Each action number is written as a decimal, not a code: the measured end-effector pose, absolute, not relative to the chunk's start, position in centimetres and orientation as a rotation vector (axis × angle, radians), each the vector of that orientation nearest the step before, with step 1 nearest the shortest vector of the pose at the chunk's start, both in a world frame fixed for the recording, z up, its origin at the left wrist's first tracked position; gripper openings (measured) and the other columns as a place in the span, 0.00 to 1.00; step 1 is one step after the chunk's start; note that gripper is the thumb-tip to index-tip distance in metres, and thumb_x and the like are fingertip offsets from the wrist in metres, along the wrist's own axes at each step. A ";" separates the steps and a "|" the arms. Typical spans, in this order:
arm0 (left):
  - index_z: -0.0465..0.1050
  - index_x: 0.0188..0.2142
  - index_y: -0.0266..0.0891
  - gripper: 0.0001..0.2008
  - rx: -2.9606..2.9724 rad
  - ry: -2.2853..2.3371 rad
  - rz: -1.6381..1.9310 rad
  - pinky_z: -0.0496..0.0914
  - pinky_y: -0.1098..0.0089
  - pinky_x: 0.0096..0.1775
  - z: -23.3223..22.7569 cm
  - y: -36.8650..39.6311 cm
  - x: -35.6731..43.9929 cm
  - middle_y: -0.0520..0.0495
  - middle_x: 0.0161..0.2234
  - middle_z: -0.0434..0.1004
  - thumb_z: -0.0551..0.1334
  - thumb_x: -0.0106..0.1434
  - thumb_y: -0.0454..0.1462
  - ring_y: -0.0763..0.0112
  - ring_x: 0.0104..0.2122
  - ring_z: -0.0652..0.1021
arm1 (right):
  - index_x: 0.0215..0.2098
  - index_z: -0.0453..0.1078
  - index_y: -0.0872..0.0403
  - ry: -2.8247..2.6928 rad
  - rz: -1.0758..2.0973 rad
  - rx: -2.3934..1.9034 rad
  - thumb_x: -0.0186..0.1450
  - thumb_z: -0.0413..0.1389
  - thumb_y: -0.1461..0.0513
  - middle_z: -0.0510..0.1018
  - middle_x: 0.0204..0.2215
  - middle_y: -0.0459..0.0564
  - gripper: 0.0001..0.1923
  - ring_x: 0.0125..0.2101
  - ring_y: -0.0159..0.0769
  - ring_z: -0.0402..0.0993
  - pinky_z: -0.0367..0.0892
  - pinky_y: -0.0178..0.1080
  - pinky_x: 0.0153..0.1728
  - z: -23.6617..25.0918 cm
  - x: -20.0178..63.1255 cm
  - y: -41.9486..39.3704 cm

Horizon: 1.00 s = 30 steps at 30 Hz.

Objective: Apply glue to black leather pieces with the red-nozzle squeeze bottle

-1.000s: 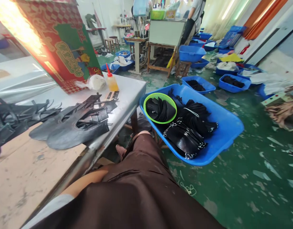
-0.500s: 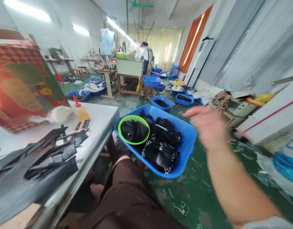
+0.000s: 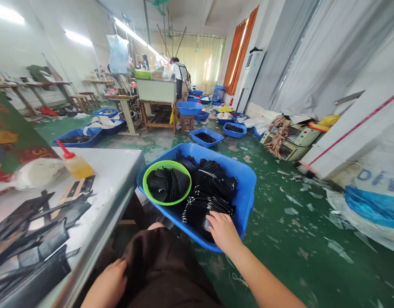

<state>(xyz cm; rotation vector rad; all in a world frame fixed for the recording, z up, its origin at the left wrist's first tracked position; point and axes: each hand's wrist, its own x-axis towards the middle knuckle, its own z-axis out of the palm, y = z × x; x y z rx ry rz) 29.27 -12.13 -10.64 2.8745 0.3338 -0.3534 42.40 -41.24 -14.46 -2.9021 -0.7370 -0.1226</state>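
A blue plastic tub [image 3: 248,188] stands before my knees with several bundles of black pieces in it. My right hand [image 3: 225,233] reaches into its near side, fingers stretched out over the front stack of black pieces [image 3: 197,216], which has small white bits along its edges. Behind that stack lies another black bundle [image 3: 213,171]. A green mesh basket [image 3: 145,188] sits at the tub's left, filled with rolled black pieces [image 3: 168,184]. Low in the view, my left hand [image 3: 109,282] is curled against my brown trousers [image 3: 171,269]; what its fingers hold, if anything, is hidden.
On the white table [image 3: 120,162] at left are black strips [image 3: 39,244], a red-tipped glue bottle [image 3: 75,164] and a white plastic bag [image 3: 39,173]. Other blue tubs [image 3: 206,139] stand on the scrap-strewn green floor [image 3: 274,226]. A person [image 3: 180,79] stands farther back.
My right hand has swung from right of the tub down onto the front black stack. My left hand has come into view beside my thigh. The view has turned right.
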 end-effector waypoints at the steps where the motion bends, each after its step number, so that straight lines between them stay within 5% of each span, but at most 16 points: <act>1: 0.73 0.34 0.36 0.10 2.925 0.278 -0.359 0.69 0.58 0.42 -10.2 -12.6 30.7 0.43 0.34 0.77 0.53 0.63 0.33 0.60 0.37 0.77 | 0.52 0.67 0.55 -0.728 -0.138 -2.904 0.63 0.54 0.67 0.72 0.49 0.54 0.18 0.47 0.41 0.67 0.59 0.44 0.50 -14.3 42.7 -41.0; 8: 0.73 0.40 0.39 0.12 2.853 -0.383 -0.037 0.68 0.56 0.46 -8.2 -18.8 39.9 0.40 0.41 0.78 0.55 0.58 0.33 0.55 0.43 0.76 | 0.52 0.66 0.58 -0.701 -0.140 -2.919 0.62 0.56 0.65 0.73 0.37 0.56 0.20 0.39 0.47 0.68 0.64 0.48 0.39 -13.6 44.9 -38.5; 14: 0.60 0.55 0.31 0.27 2.638 -0.260 0.013 0.66 0.57 0.52 -13.9 -21.6 43.0 0.33 0.54 0.68 0.57 0.55 0.31 0.58 0.53 0.71 | 0.37 0.72 0.53 -0.711 -0.093 -2.884 0.61 0.57 0.66 0.71 0.38 0.52 0.06 0.39 0.43 0.68 0.66 0.43 0.38 -14.3 44.9 -39.0; 20: 0.60 0.55 0.37 0.25 2.416 -0.080 0.093 0.72 0.58 0.46 -16.1 -22.3 42.2 0.40 0.47 0.75 0.56 0.56 0.31 0.63 0.42 0.78 | 0.46 0.68 0.56 -0.675 -0.098 -2.803 0.59 0.56 0.70 0.71 0.44 0.54 0.15 0.41 0.45 0.68 0.67 0.46 0.42 -14.9 44.9 -39.5; 26: 0.60 0.56 0.38 0.25 2.467 -0.219 0.132 0.68 0.56 0.51 -16.8 -21.8 41.3 0.39 0.53 0.71 0.54 0.58 0.31 0.60 0.51 0.73 | 0.49 0.65 0.56 -0.571 -0.004 -2.758 0.60 0.54 0.70 0.72 0.43 0.54 0.19 0.42 0.44 0.70 0.69 0.42 0.41 -14.8 45.5 -40.0; 30: 0.57 0.59 0.37 0.28 2.534 -0.316 0.105 0.66 0.55 0.53 -16.9 -21.6 40.8 0.37 0.59 0.63 0.53 0.58 0.30 0.57 0.55 0.69 | 0.42 0.68 0.53 -0.580 0.014 -2.803 0.61 0.54 0.69 0.74 0.38 0.51 0.12 0.39 0.42 0.71 0.69 0.41 0.37 -14.3 45.8 -40.1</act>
